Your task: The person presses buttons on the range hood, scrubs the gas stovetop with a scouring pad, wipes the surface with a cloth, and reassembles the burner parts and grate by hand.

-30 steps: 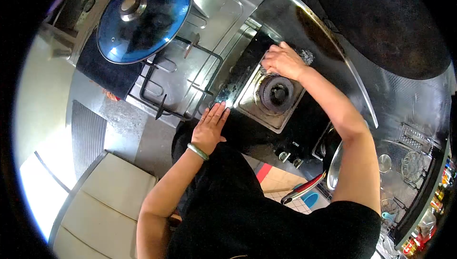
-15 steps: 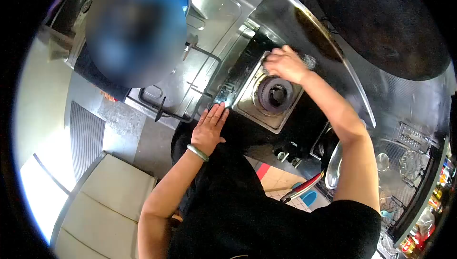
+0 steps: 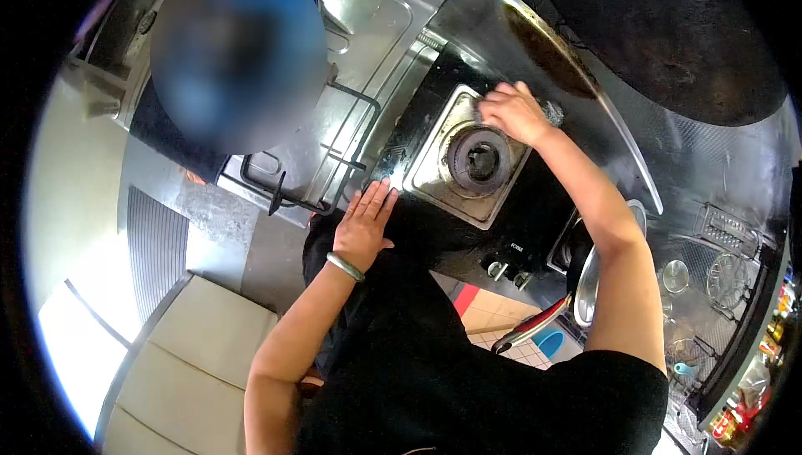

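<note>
A black gas stove [image 3: 430,225] has a square metal drip tray [image 3: 430,175] around a round burner [image 3: 480,161]. Over the tray's upper right part, my right hand [image 3: 511,112] is closed with its fingers bent down; what is under them is hidden. Shiny crumpled material [image 3: 553,112] shows beside that hand. My left hand [image 3: 364,219] lies flat at the stove's left edge with fingers spread, a green bangle on the wrist.
A black pot rack [image 3: 355,133] stands on the steel surface at left, near a blurred blue round shape [image 3: 238,54]. A curved metal guard [image 3: 614,121] rises behind the stove. A red-handled pan [image 3: 589,288] is at right, near a wire rack [image 3: 689,313].
My right hand has moved a little to the right along the tray, uncovering its upper corner. My left hand stays flat. The blue lid at upper left now looks blurred.
</note>
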### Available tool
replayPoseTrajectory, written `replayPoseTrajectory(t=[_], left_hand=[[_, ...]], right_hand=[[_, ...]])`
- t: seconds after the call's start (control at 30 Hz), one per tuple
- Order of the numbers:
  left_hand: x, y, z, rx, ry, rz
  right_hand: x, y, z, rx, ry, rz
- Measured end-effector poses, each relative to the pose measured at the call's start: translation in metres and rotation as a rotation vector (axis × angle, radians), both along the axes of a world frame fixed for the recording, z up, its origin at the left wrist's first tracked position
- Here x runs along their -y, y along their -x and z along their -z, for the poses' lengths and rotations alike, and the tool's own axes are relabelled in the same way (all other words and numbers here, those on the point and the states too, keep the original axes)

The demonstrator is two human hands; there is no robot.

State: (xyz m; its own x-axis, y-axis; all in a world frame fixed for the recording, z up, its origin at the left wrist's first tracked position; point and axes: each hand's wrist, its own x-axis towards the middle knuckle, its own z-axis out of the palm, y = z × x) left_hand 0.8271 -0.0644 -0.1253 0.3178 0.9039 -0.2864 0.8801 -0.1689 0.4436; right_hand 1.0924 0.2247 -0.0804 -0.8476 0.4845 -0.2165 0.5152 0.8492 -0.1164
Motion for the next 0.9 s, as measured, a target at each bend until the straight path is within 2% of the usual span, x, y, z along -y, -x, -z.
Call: replayPoseTrajectory(t=[0.07,0.1,0.13,0.2,0.33,0.37,0.47,0.53,0.73,0.9], left_hand=[[-0.001,-0.002,0.000,-0.003,0.016,-0.003],[-0.003,-0.001,-0.001,-0.005,0.014,-0.003],[-0.002,-0.001,-0.002,-0.009,0.015,0.001],[-0.001,-0.002,-0.002,-0.008,0.015,0.006],[-0.002,0.000,-0.004,-0.006,0.031,0.002],[-0.004,0.000,-0.004,-0.007,0.039,0.002],[-0.003,0.001,-0.003,0.011,0.041,0.013],[-0.001,0.000,-0.001,0.010,0.028,0.011],[-0.001,0.002,0.001,0.036,-0.019,0.008],[0.000,0.002,0.003,0.059,-0.048,0.019]], right_hand=[[0.008,-0.010,-0.003,0.059,-0.014,0.095],[0.009,-0.002,-0.006,0.008,-0.052,0.065],[0.006,0.007,-0.007,0.192,0.062,0.134],[0.004,0.028,-0.008,0.158,0.054,0.053],[0.014,-0.025,0.005,0.109,-0.016,0.215],[0.018,-0.036,0.003,0.208,-0.015,0.229],[0.022,-0.042,0.012,0.052,-0.074,0.260],[0.021,-0.033,0.004,0.040,0.015,0.316],[0.067,-0.073,0.010,0.088,-0.076,0.459],[0.061,-0.053,0.013,-0.004,-0.041,0.647]])
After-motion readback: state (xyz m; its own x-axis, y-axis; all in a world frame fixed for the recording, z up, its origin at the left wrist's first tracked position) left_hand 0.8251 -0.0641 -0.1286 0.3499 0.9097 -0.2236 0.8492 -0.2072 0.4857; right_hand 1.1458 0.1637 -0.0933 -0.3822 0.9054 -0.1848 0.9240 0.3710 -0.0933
